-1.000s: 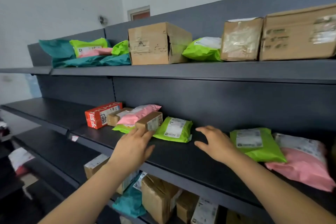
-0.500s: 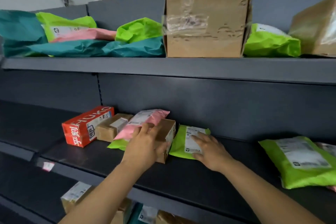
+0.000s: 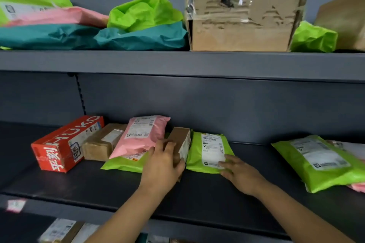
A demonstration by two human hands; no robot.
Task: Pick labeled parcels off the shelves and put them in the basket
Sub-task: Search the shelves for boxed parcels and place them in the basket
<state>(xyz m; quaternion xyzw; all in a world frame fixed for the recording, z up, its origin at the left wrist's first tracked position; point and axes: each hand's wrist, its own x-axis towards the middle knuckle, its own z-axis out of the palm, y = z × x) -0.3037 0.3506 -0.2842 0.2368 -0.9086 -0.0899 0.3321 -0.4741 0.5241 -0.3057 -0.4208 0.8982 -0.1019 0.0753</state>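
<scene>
On the middle shelf (image 3: 98, 185) my left hand (image 3: 161, 167) grips a small brown cardboard box (image 3: 182, 140), fingers curled over its top and side. Right of it lies a green mailer bag (image 3: 197, 154) with a white label; my right hand (image 3: 240, 173) rests on its lower right corner, and whether the fingers pinch it is unclear. Left of the small box, a pink labeled bag (image 3: 142, 136) leans on another green bag (image 3: 124, 163). No basket is in view.
A red carton (image 3: 65, 144) and a taped brown box (image 3: 102, 142) sit at the left. A larger green bag (image 3: 320, 162) lies at the right over a pink one. The upper shelf (image 3: 177, 61) carries teal, pink and green bags and a big cardboard box (image 3: 245, 12).
The view has moved closer to the shelf. My left hand has closed over the small brown box, and my right hand slid down to the green bag's lower right corner.
</scene>
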